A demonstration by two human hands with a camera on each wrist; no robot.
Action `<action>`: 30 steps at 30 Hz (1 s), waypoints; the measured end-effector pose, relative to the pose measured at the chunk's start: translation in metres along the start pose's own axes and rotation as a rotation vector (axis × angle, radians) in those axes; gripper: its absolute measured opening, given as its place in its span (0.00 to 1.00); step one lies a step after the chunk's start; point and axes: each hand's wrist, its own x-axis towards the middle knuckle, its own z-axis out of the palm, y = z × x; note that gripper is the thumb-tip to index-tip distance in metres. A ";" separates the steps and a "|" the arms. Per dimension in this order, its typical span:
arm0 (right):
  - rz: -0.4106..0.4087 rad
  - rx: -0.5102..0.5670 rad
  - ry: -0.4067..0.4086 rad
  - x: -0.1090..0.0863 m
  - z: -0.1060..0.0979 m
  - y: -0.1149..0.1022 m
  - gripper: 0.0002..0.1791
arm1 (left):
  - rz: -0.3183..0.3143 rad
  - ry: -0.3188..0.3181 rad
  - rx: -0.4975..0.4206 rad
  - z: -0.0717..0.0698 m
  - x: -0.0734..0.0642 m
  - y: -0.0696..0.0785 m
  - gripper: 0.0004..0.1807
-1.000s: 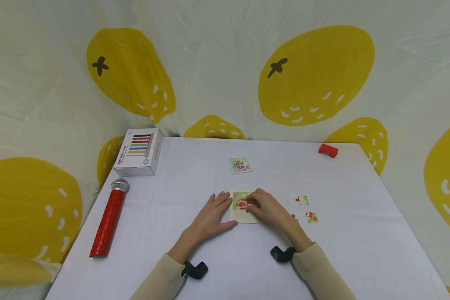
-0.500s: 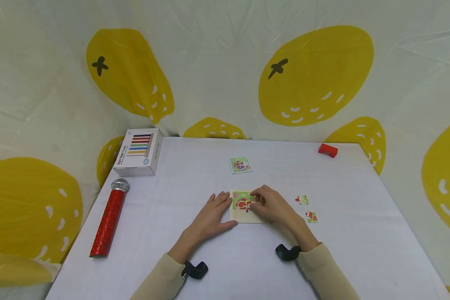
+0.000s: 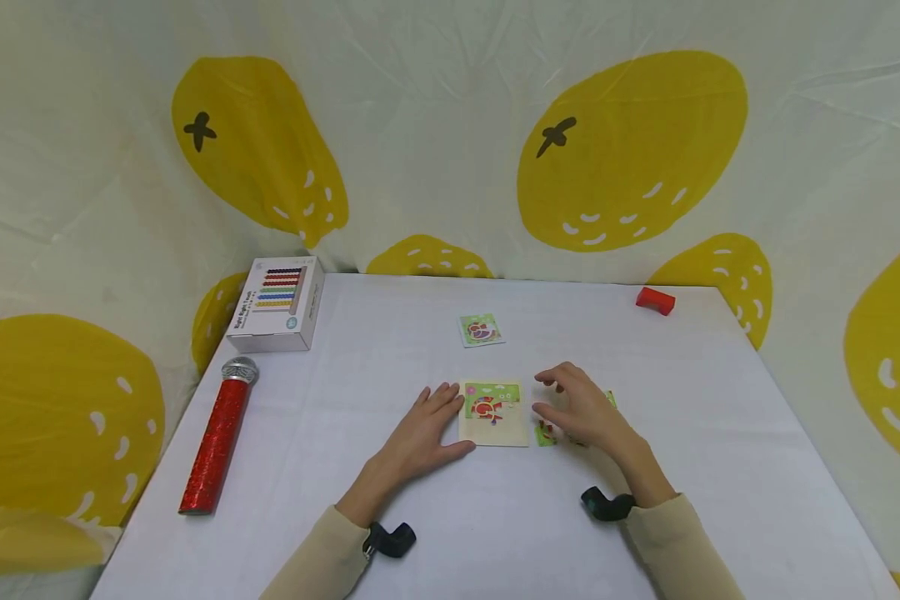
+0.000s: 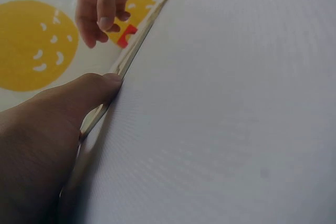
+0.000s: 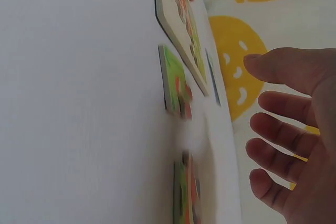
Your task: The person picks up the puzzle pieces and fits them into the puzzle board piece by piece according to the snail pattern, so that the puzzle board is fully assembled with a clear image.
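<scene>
A small puzzle board (image 3: 487, 433) lies mid-table, its upper part filled with green and red picture pieces and its lower part bare. My left hand (image 3: 423, 437) lies flat at its left side, straight fingertips and thumb touching the edge. In the left wrist view the thumb (image 4: 100, 88) rests against the board's rim. My right hand (image 3: 585, 408) hovers right of the board, fingers loosely bent and holding nothing. Below it lies a green and red puzzle piece (image 3: 545, 433). Another puzzle piece (image 5: 184, 192) shows in the right wrist view; my hand partly hides pieces in the head view.
Behind the board lies a small picture card or puzzle (image 3: 482, 330). A white box (image 3: 276, 308) with an abacus picture stands at back left, with a red glitter microphone (image 3: 217, 446) in front. A red arched block (image 3: 656, 301) sits at back right.
My right hand has let go of a puzzle piece at the board's upper right and moved right, its fingers spreading. The left hand has stayed still.
</scene>
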 end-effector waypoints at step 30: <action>0.238 -0.084 0.020 -0.034 -0.030 0.071 0.28 | 0.016 0.009 0.007 -0.001 -0.002 0.002 0.43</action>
